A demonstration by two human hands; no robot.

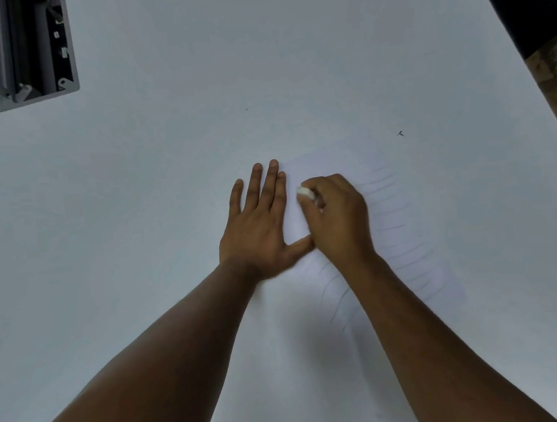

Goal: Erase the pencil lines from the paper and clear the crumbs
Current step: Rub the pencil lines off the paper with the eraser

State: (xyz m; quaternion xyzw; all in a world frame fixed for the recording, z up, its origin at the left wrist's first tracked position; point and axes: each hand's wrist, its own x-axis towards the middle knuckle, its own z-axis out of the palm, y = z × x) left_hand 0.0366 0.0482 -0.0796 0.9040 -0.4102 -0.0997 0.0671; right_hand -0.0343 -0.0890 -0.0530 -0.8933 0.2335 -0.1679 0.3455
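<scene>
The paper [390, 220] lies mid-table [132, 191]. The left hand [259, 233], fingers straight and spread, presses its left edge so it won't slide. The right hand [337, 215] pinches the eraser [305, 193] at its upper left (lines [410, 256] remain on its right half).

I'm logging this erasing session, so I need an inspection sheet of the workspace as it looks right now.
Surface: white table, paper lying flat on it.
Job's things: paper with faint pencil lines on its right part; white eraser at the paper's left part.
Clutter: small dark speck beyond the paper; crumbs too small to tell.
Grippers: left hand pressed flat, fingers spread, at the paper's left edge; right hand grips the eraser.
Cables: nothing seen.
Surroundings: grey box at far left corner; dark area past the table's right edge.
</scene>
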